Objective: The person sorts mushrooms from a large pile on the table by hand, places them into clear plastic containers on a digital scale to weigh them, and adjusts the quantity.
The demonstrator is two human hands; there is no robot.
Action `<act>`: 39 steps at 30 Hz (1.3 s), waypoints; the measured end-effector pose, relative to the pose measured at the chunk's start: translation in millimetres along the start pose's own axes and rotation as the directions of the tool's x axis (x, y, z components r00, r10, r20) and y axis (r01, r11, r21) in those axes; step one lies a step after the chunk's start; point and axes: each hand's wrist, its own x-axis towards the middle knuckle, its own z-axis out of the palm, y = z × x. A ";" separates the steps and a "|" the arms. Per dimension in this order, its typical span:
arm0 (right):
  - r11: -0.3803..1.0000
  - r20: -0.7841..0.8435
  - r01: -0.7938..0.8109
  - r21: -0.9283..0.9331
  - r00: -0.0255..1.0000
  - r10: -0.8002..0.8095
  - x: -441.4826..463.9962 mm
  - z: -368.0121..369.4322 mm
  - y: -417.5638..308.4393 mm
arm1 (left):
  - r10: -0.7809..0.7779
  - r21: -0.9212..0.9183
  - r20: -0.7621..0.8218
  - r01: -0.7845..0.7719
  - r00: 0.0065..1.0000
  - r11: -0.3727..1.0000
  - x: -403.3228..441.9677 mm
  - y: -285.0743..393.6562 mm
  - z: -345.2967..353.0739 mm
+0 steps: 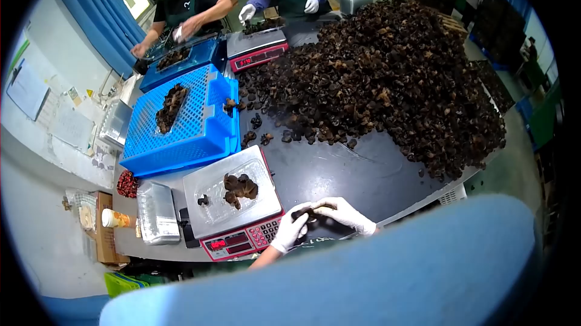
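Observation:
Both of my hands wear white gloves and meet at the table's near edge, right of the scale. My left hand (pixel 292 229) is closed around a dark wood ear mushroom (pixel 311 215). The fingers of my right hand (pixel 346 215) pinch the same mushroom from the other side. Beside my left hand stands a red electronic scale (pixel 266 233) with a lit display. On its metal pan lies a clear plastic tray (pixel 209 188) with a few wood ear pieces (pixel 240 188) in it.
A large heap of wood ear mushrooms (pixel 387 78) covers the table's far right. An upturned blue basket (pixel 209 123) carries a filled tray. Stacked clear trays (pixel 158 214) and a paper cup (pixel 115 218) lie left. Two co-workers stand across, near another scale (pixel 257 57).

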 end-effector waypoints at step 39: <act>0.639 -0.648 -0.193 -0.745 0.437 -0.624 -24.8 -181.5 61.4 | -0.036 0.960 0.269 -0.271 0.962 -0.072 63.0 -92.4 10.4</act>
